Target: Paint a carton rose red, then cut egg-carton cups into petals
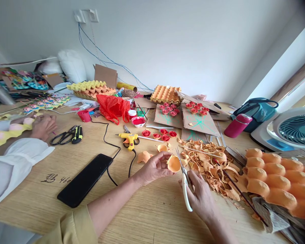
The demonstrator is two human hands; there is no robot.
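Note:
My left hand (156,169) pinches an orange egg-carton cup (174,164) between thumb and fingers, its hollow side facing me. White-handled scissors (185,188) are gripped in my right hand (199,195). Their blades are parted and point up at the cup's right edge. Just beyond lie two more cut cups, one whole cup (162,148) and a ragged piece (143,156). A heap of orange carton scraps (210,166) spreads to the right of the scissors.
A co-worker's hands (44,126) are at the left. Nearby lie a black phone (85,179), a yellow glue gun (129,139) with its cord, and black scissors (63,136). Red paper roses (165,135), red paint (138,121) and cardboard sit behind; egg trays (277,173) at right.

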